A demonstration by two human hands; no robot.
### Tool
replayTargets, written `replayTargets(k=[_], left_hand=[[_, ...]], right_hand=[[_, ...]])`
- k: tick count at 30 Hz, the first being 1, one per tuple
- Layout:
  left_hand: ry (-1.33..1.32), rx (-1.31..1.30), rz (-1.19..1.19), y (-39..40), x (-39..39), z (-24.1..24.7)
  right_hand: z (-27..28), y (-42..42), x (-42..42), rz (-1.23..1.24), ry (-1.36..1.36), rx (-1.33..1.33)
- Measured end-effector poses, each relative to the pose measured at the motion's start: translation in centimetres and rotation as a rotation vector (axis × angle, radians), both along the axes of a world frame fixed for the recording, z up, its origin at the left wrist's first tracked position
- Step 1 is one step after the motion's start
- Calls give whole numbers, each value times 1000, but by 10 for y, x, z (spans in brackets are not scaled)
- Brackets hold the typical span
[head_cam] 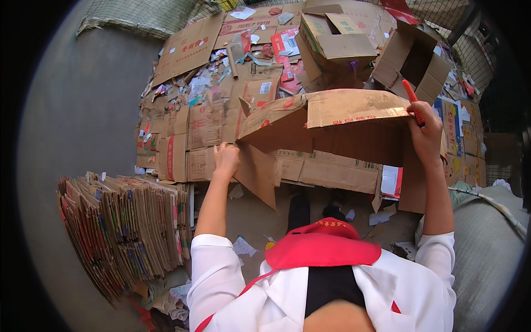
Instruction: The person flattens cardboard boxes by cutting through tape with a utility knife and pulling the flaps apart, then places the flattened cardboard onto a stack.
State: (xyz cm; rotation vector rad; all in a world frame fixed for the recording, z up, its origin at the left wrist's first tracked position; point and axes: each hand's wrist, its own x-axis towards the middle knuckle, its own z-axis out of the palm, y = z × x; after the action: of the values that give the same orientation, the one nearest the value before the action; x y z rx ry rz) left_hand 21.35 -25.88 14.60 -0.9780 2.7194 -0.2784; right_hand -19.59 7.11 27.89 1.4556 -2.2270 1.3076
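Observation:
A large opened cardboard box (352, 108) is held up in front of me, its flaps spread and one hanging down at the left. My left hand (227, 159) is closed on the box's left edge. At the box's right end, my right hand (427, 124) grips the cardboard and also holds a tool with an orange handle (410, 93), which points up and to the left. The tool's tip looks thin and dark; its exact kind cannot be told. Beneath the box lies a wide heap of flattened cardboard (205, 124).
Two open boxes, one (346, 45) upright and one (400, 58) tilted, lie on the heap's far side. Flattened cardboard stands in a tight stack (128, 224) at lower left. A large woven sack (489, 232) bulges at right. Paper scraps (244, 246) litter the floor.

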Motion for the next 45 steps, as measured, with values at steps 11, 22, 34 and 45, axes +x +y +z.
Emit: replayTargets(k=[11,22,34,45], left_hand=[[-26,-363,-303,-61,82,-144],[525,46,252,14,60,-74],[1499,625,259,-53,62,-33],[1633,1149,311,-60,-14,69]], right_hand=[[95,-11,33,2,-63,158],[93,-28,34,-54,-197,81],[81,-35,2,14,46,-129],[-94,-36,-113,-434,-205,-29]])
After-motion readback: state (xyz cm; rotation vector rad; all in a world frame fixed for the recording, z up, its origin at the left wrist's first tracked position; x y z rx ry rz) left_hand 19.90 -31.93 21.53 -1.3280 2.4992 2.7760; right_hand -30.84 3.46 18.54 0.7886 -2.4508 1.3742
